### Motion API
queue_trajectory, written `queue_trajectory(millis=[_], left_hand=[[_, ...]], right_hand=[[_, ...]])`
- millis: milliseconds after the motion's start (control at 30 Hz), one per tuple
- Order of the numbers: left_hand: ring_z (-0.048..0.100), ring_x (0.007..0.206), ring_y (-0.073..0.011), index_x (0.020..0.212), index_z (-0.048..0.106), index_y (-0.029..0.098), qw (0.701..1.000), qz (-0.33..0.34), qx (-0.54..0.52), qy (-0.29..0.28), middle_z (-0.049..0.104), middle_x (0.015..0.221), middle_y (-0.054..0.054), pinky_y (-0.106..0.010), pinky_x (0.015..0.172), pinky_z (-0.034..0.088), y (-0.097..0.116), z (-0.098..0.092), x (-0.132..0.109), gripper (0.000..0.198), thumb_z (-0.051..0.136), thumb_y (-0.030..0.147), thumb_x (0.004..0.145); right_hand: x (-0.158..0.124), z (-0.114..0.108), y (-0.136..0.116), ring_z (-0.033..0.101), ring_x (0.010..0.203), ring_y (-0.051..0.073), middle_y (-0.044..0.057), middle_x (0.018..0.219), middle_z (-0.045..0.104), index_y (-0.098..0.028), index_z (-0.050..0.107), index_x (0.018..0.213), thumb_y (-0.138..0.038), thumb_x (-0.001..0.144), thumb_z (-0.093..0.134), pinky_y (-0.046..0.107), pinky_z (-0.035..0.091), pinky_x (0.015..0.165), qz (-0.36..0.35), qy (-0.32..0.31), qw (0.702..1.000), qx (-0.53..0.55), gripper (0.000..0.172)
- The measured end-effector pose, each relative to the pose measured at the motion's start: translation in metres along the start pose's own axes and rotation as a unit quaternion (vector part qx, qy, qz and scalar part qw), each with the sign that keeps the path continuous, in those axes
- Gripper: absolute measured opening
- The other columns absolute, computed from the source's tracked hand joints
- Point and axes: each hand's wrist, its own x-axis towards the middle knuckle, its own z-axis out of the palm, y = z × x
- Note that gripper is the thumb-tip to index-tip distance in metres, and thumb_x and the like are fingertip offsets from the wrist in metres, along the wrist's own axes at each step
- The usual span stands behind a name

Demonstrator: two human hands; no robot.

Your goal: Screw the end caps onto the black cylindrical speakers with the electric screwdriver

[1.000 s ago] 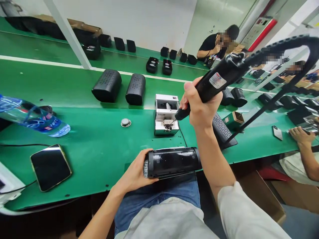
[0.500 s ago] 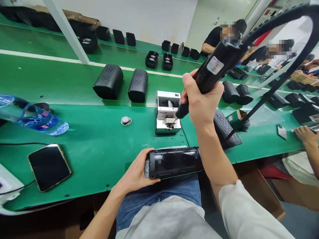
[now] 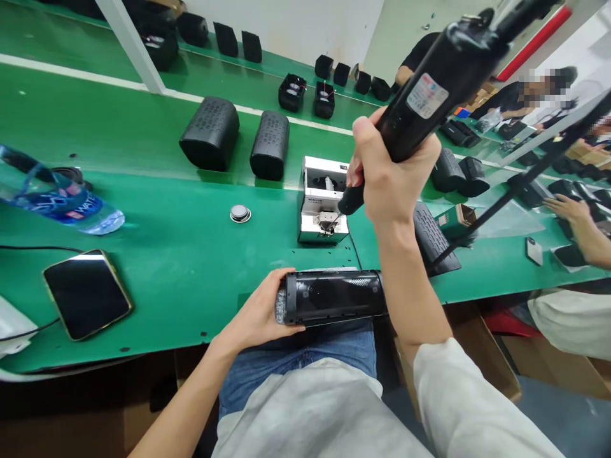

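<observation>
My right hand (image 3: 394, 168) is wrapped round a black electric screwdriver (image 3: 420, 95) that slants down to the left. Its bit tip is at the front of a white screw feeder (image 3: 325, 200); whether a screw sits on the tip is too small to tell. At the table's front edge, my left hand (image 3: 265, 308) grips the left end of a black speaker housing (image 3: 337, 294), lying lengthwise with a glossy panel and perforated patches facing up. My right forearm hides its right end.
A water bottle (image 3: 57, 197) and a phone (image 3: 88, 294) lie at the left. A round metal-coloured part (image 3: 240, 213) sits left of the feeder. Black speaker shells (image 3: 210, 133) stand behind. At the right, a patterned black panel (image 3: 432, 238) lies beside a green box (image 3: 456, 221). A co-worker's hand (image 3: 570, 210) is farther right.
The view has tilted slightly, shifting the table upward. Both my hands keep their grips, and the bit stays at the feeder's front. The co-worker's hand at the right has moved farther back.
</observation>
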Motion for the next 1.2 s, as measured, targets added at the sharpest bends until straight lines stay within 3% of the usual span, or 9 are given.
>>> queue_trajectory(millis=[100, 333, 400, 567, 700, 867, 1067, 1200], left_hand=[[0.063, 0.146, -0.0412, 0.161, 0.039, 0.029, 1.000, 0.004, -0.004, -0.004, 0.058, 0.159, -0.015, -0.059, 0.124, 0.055, 0.000, 0.000, 0.000, 0.103, 0.099, 0.037, 0.078], [0.063, 0.146, -0.0414, 0.161, 0.037, 0.029, 1.000, 0.011, -0.004, -0.010, 0.058, 0.158, -0.015, -0.059, 0.125, 0.054, 0.000, 0.000, 0.000, 0.104, 0.100, 0.036, 0.078], [0.062, 0.146, -0.0415, 0.162, 0.036, 0.029, 1.000, 0.011, -0.002, -0.011, 0.057, 0.159, -0.016, -0.059, 0.126, 0.053, 0.000, 0.000, 0.000, 0.106, 0.100, 0.035, 0.078], [0.062, 0.145, -0.0412, 0.163, 0.035, 0.029, 1.000, 0.017, -0.003, -0.012, 0.057, 0.159, -0.016, -0.059, 0.124, 0.054, 0.000, -0.001, 0.000, 0.108, 0.101, 0.036, 0.077], [0.062, 0.146, -0.0417, 0.163, 0.036, 0.029, 1.000, 0.026, -0.003, -0.010, 0.057, 0.159, -0.017, -0.059, 0.123, 0.054, -0.001, 0.000, 0.001, 0.107, 0.101, 0.038, 0.078], [0.061, 0.147, -0.0410, 0.163, 0.035, 0.029, 1.000, 0.017, -0.003, -0.014, 0.056, 0.160, -0.017, -0.059, 0.124, 0.053, -0.001, 0.000, 0.000, 0.109, 0.102, 0.037, 0.077], [0.065, 0.144, -0.0403, 0.160, 0.041, 0.031, 1.000, 0.017, -0.004, 0.001, 0.061, 0.157, -0.013, -0.057, 0.123, 0.057, 0.000, 0.000, -0.003, 0.105, 0.100, 0.027, 0.074], [0.071, 0.139, -0.0419, 0.162, 0.041, 0.032, 0.999, 0.014, 0.027, 0.040, 0.064, 0.157, -0.014, -0.057, 0.116, 0.063, -0.022, 0.012, -0.008, 0.105, 0.094, 0.023, 0.072]], right_hand=[[-0.003, -0.002, -0.003, 0.040, 0.047, 0.011, -0.008, 0.056, 0.046, -0.032, 0.055, 0.079, -0.074, 0.097, 0.078, 0.032, 0.039, 0.044, -0.011, -0.003, 1.000, 0.021, 0.051], [-0.011, -0.009, -0.012, 0.041, 0.044, 0.013, -0.006, 0.059, 0.051, -0.031, 0.057, 0.084, -0.073, 0.099, 0.077, 0.034, 0.038, 0.045, 0.041, -0.023, 0.999, 0.002, 0.048], [-0.014, -0.012, -0.025, 0.041, 0.043, 0.012, -0.006, 0.058, 0.050, -0.031, 0.058, 0.082, -0.064, 0.100, 0.080, 0.033, 0.037, 0.044, 0.056, -0.025, 0.998, 0.019, 0.043], [-0.020, -0.018, -0.074, 0.041, 0.040, 0.012, -0.006, 0.057, 0.046, -0.028, 0.066, 0.078, -0.019, 0.096, 0.080, 0.034, 0.035, 0.038, 0.115, -0.024, 0.987, 0.110, 0.025], [-0.024, -0.015, -0.094, 0.033, 0.037, 0.011, -0.009, 0.054, 0.043, -0.028, 0.063, 0.077, -0.021, 0.089, 0.086, 0.034, 0.033, 0.036, 0.130, -0.009, 0.984, 0.122, 0.027], [-0.026, -0.013, -0.091, 0.035, 0.037, 0.010, -0.009, 0.054, 0.048, -0.026, 0.065, 0.077, -0.017, 0.088, 0.084, 0.032, 0.036, 0.036, 0.155, -0.044, 0.976, 0.147, 0.024], [-0.037, -0.014, -0.081, 0.052, 0.042, 0.011, -0.008, 0.058, 0.059, -0.026, 0.072, 0.087, -0.027, 0.094, 0.087, 0.026, 0.044, 0.041, 0.200, -0.063, 0.961, 0.179, 0.017], [-0.056, -0.008, -0.066, 0.055, 0.045, 0.010, -0.008, 0.059, 0.060, -0.024, 0.069, 0.086, -0.031, 0.090, 0.091, 0.023, 0.046, 0.044, 0.273, -0.109, 0.938, 0.184, 0.024]])
